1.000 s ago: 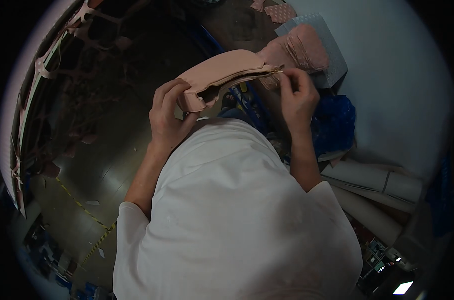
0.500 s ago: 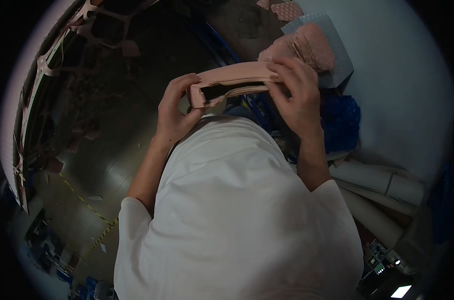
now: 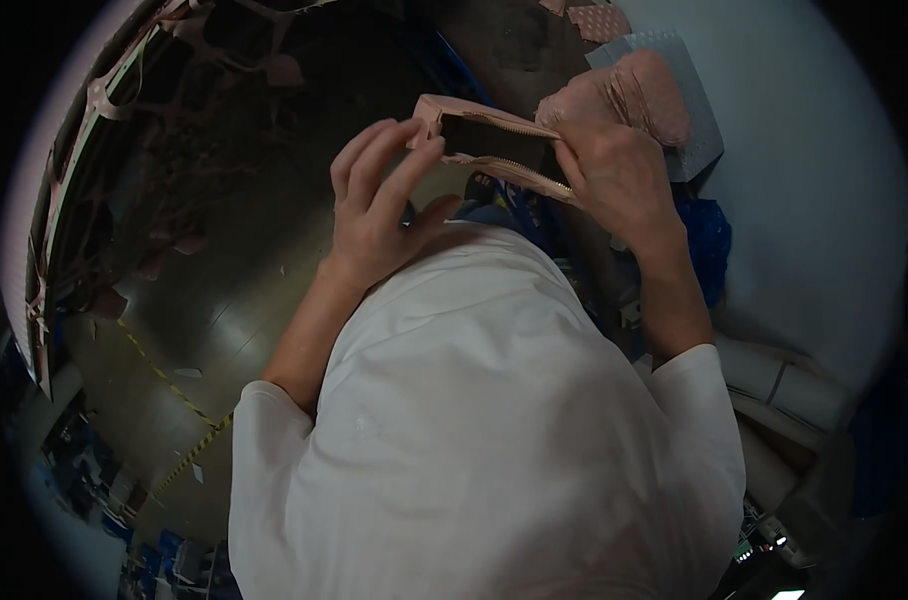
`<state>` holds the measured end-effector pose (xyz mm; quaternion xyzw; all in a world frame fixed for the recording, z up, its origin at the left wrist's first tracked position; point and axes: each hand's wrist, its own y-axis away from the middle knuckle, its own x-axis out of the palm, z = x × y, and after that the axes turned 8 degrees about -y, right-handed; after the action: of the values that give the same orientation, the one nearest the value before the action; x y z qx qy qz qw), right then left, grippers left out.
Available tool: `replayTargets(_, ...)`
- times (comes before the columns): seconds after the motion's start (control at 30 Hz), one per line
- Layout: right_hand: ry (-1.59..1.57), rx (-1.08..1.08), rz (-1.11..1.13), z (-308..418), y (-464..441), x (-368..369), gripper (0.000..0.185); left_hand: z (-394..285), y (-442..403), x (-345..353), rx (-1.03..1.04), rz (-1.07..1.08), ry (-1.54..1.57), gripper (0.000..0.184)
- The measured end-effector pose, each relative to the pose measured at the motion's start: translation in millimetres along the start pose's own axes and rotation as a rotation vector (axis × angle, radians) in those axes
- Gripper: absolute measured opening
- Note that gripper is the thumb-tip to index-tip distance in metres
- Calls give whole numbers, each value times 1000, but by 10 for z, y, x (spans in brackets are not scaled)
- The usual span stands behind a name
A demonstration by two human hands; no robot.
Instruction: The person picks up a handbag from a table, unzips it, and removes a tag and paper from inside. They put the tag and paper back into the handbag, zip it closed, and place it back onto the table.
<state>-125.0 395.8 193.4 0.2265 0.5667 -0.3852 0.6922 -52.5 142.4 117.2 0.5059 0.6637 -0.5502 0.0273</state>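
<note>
A pink zippered pouch (image 3: 494,115) is held up in front of my white shirt, its zip undone and its mouth gaping on a dark inside. My right hand (image 3: 619,180) grips the pouch's right end, fingers wrapped over it and thumb at the opening. At the other end, my left hand (image 3: 379,200) has its fingers spread, the fingertips close to the corner of the zip. Whether those fingertips touch the pouch I cannot tell.
Beyond my right hand, a pile of pink pieces (image 3: 629,95) lies on a grey bubble-wrap sheet (image 3: 699,115) on a pale surface. A blue plastic bag (image 3: 706,245) and white rolls (image 3: 784,385) sit to the right. Pink cut material (image 3: 104,100) hangs on the left.
The pouch has tilted, its left end rising, and its mouth has opened wider. My left hand has loosened from its end and spread its fingers. My right hand has closed around the right end.
</note>
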Motion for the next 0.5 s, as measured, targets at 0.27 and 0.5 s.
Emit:
replayTargets(0.27,23,63,-60,100,-23,-75,20,-238,-111,35,132,289,-162,38)
replayTargets(0.5,29,207,-28,-110,105,-164,28,-223,-33,147,189,401,32,30)
